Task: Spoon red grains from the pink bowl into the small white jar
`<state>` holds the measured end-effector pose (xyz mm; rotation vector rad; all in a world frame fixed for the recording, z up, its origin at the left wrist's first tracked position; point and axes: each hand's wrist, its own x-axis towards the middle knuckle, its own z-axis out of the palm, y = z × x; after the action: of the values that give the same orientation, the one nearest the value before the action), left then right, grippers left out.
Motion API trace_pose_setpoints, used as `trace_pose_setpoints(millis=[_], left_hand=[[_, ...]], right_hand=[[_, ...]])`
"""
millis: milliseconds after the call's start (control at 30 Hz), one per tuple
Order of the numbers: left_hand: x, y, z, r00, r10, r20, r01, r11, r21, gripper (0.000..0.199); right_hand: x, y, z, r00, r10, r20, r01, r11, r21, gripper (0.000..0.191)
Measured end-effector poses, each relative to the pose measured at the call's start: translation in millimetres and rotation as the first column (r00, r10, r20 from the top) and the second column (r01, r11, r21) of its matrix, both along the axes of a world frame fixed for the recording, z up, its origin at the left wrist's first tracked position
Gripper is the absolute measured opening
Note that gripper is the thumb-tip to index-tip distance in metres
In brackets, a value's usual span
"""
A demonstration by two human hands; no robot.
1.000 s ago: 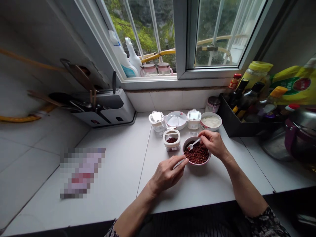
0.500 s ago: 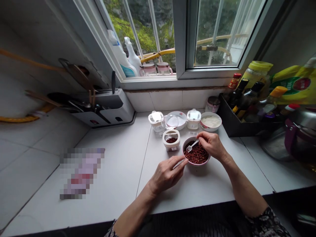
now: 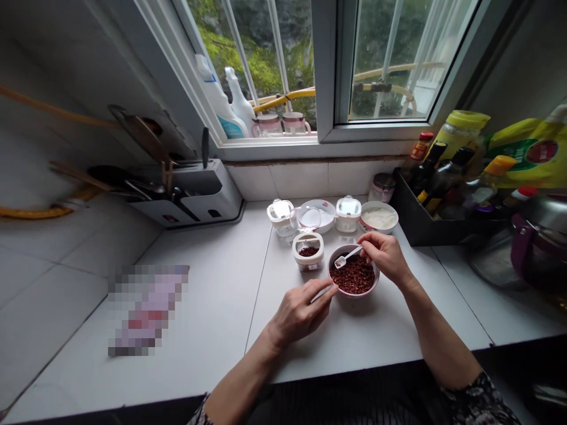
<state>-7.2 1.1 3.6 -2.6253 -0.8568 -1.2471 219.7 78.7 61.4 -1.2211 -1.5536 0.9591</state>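
Note:
A pink bowl (image 3: 374, 285) full of dark red peppercorns sits on the white counter. My right hand (image 3: 386, 257) pinches a small white spoon (image 3: 346, 258), whose scoop hovers over the bowl's left side. My left hand (image 3: 300, 310) rests on the counter with its fingertips touching the bowl's left rim, holding nothing. Just left of the bowl stands a small square spice jar (image 3: 308, 252), lid open, with a little of the same red spice inside.
Behind stand two more small jars (image 3: 280, 214) (image 3: 348, 213), a white dish (image 3: 326, 216) and a bowl of white powder (image 3: 379, 218). A black tray of sauce bottles (image 3: 436, 183) is at right, a knife block (image 3: 190, 192) at left, a blurred packet (image 3: 148, 309) near the front.
The spoon in my right hand dipped toward the peppercorns, then lifted slightly and shifted back. My left hand has not moved.

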Motion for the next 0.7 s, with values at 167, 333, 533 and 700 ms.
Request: trace_pose_setpoints(millis=[167,333,533,700], left_hand=[[0,0,1.3,1.000,-0.001,0.008,0.001,1.000,0.011,0.034],[1,0,2.1,1.000,-0.003,0.011,0.003,1.000,0.012,0.034],[2,1,1.3,1.000,0.004,0.010,-0.005,1.000,0.030,0.031],[2,0,1.5,1.000,0.012,0.007,-0.012,0.999,0.034,0.032]], right_hand=[[-3,5,2.6,0.976,0.035,-0.215,-0.068,0.987,-0.145,0.025],[-20,0,0.3,0.954,0.022,-0.298,-0.050,0.995,-0.086,0.033],[-42,-14,-10.5,1.000,0.028,-0.012,-0.023,0.952,0.304,0.018],[-39,-17,-10.8,0.948,0.030,0.316,-0.241,0.717,0.655,0.023]])
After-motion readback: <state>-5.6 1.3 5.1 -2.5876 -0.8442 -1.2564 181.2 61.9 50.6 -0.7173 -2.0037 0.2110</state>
